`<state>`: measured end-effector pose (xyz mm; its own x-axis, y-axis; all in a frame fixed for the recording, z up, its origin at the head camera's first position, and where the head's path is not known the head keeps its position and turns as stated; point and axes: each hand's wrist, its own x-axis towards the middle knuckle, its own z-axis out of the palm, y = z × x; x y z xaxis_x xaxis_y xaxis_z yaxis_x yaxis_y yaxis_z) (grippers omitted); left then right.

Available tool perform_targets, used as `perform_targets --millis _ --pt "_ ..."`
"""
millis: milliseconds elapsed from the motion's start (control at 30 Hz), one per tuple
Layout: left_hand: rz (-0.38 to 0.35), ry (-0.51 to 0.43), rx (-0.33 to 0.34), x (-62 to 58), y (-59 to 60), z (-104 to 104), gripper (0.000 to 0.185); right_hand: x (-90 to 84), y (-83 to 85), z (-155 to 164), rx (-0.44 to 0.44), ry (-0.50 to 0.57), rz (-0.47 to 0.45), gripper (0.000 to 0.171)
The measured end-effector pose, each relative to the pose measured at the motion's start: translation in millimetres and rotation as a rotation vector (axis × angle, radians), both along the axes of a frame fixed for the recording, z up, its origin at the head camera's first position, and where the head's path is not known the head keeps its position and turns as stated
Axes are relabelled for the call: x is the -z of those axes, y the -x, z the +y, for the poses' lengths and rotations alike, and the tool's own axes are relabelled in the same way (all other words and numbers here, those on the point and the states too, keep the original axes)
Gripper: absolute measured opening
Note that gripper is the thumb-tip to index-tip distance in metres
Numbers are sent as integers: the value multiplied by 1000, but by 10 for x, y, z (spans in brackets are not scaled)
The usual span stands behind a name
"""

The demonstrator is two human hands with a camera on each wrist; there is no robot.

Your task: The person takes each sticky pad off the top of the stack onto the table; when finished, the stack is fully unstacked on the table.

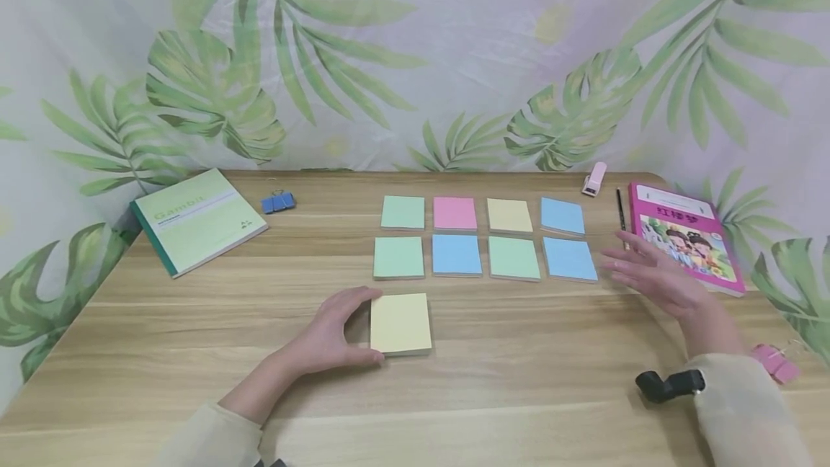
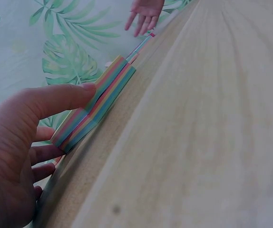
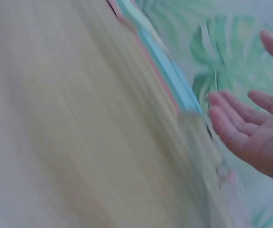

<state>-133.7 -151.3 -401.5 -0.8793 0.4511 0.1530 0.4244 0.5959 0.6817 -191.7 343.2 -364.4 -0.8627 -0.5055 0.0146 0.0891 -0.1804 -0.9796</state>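
In the head view a pale yellow sticky note pad (image 1: 400, 323) lies in front of two rows of similar pads. My left hand (image 1: 333, 332) pinches its left part, fingertips at the far edge and thumb at the near edge. The left wrist view shows the thumb (image 2: 70, 99) against striped, many-coloured pad edges (image 2: 103, 95). My right hand (image 1: 658, 276) hovers with spread fingers, holding nothing, between the near-row blue pad (image 1: 570, 259) and the pink book (image 1: 687, 236). The right wrist view has that hand (image 3: 260, 126) with palm and fingers exposed.
The back row runs green (image 1: 403, 212), pink (image 1: 454, 213), yellow (image 1: 509, 215), blue (image 1: 562, 215). A green notebook (image 1: 201, 222) and blue binder clip (image 1: 278, 202) are at left. Rightward are a pink stapler (image 1: 594, 179), a black pencil (image 1: 621, 209) and a pink binder clip (image 1: 776, 363).
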Motion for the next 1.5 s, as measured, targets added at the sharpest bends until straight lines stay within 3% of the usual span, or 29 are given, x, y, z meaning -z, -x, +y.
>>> perform_targets --millis 133,267,400,533,700,900,1100,1500 --pt "1 2 -4 -4 -2 -10 86 -78 -43 -351 -60 51 63 55" --pt "3 5 -5 3 -1 -8 86 -108 -86 -824 -107 -58 106 58" --pt "8 2 -4 10 -1 -5 85 -90 -151 -1312 -133 -137 77 65" --pt "15 1 -2 13 -1 -3 85 -27 -191 -1714 -198 -137 35 71" --pt "13 4 -6 13 -2 -1 85 71 -203 -2063 -276 -218 56 79" --pt "18 17 -5 -2 -1 9 86 174 -221 -2297 -262 -428 138 88" --pt "48 18 7 -11 -2 9 86 206 -283 -2381 -238 -597 291 94" --pt "22 31 -4 12 11 -11 85 281 -352 -2445 -168 -778 525 93"
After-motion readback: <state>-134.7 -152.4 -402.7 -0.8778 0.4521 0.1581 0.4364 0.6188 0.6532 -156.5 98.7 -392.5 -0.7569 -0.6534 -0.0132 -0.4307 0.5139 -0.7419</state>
